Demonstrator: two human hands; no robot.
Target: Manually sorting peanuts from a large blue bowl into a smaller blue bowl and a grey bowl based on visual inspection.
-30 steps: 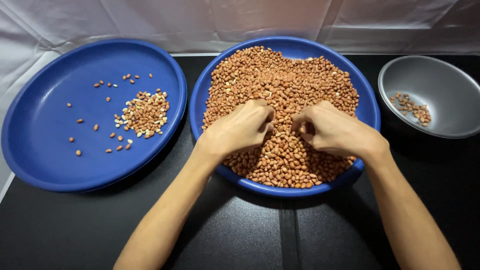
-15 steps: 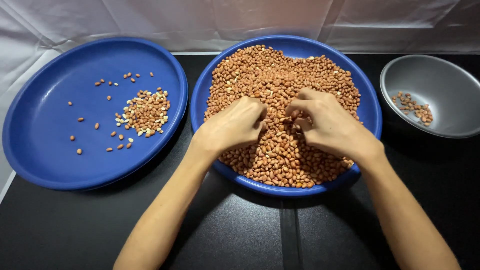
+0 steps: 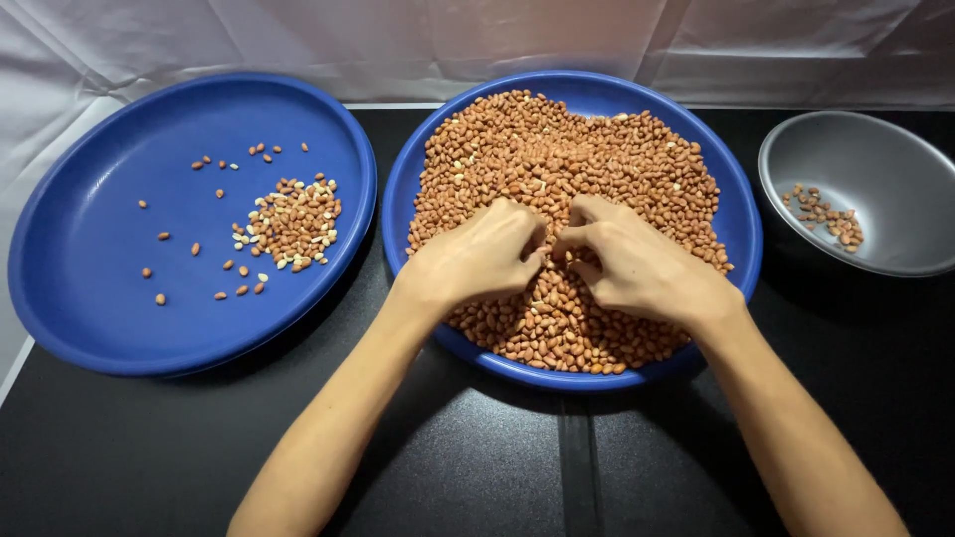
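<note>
Surface: one black, matt surface (image 3: 149, 457) carries everything; a darker seam runs away from the viewer under the middle plate.
Forearms: two bare forearms come in from the near edge and converge toward the middle plate.
Left hand: the left hand (image 3: 479, 257) lies palm down on the peanuts, fingers curled in and fingertips drawn together toward the other hand; what it pinches, if anything, I cannot tell.
Right hand: the right hand (image 3: 629, 264) mirrors it, knuckles up, fingers bent, tips nearly touching those of the left hand; any nut between them is hidden.
Middle plate: one round blue plastic plate (image 3: 736, 214), holding the heap of red-brown skinned peanuts (image 3: 577, 159), too many to count, lying every way with no common long axis; the heap runs from the near rim almost to the far rim.
Left plate: a second, larger round blue plastic plate (image 3: 90, 229), just beside the first, with one small cluster of peanuts, some pale (image 3: 296, 223), and about fifteen strays scattered round it.
Bowl: one grey metal bowl (image 3: 885, 169) at the right, holding roughly a dozen dark nuts (image 3: 824, 215).
Backdrop: white cloth (image 3: 477, 40) hangs behind, farthest off.
</note>
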